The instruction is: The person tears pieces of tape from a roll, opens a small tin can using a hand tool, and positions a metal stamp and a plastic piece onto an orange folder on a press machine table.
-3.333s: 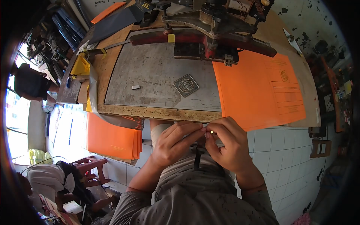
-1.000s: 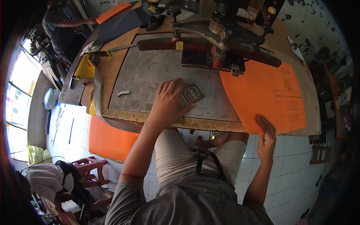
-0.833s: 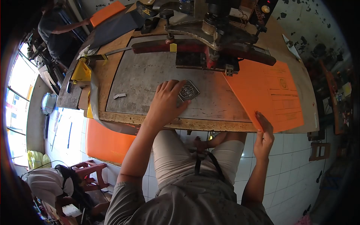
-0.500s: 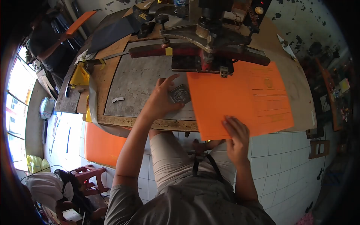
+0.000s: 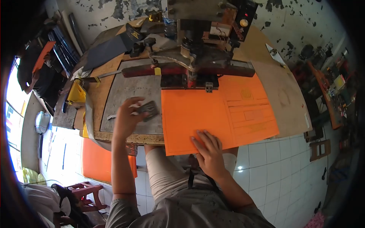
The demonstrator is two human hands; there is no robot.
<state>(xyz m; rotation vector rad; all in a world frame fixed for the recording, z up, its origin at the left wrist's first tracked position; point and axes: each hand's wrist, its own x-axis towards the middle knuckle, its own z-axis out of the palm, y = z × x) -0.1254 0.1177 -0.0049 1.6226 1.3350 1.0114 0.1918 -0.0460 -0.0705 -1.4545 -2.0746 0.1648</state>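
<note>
Two hands show. At lower left of the frame is an orange pile [image 5: 95, 161]. Left of the middle, the left hand [image 5: 127, 118] has its grip on a gray metal square [image 5: 150, 110], above the surface [image 5: 133, 88]. In the middle lies a big orange sheet [image 5: 194, 117], its top partly hidden by the press [image 5: 188, 72]. The right hand [image 5: 210, 154] touches its bottom edge; I cannot tell if that grip is wide.

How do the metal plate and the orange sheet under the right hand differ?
The metal plate is small and grey; the orange sheet is far larger. The left hand is at the metal plate's edge; the right hand rests on the orange sheet. The metal plate is over the bench; the orange sheet partly overhangs its front edge. Both have straight sides.
</note>
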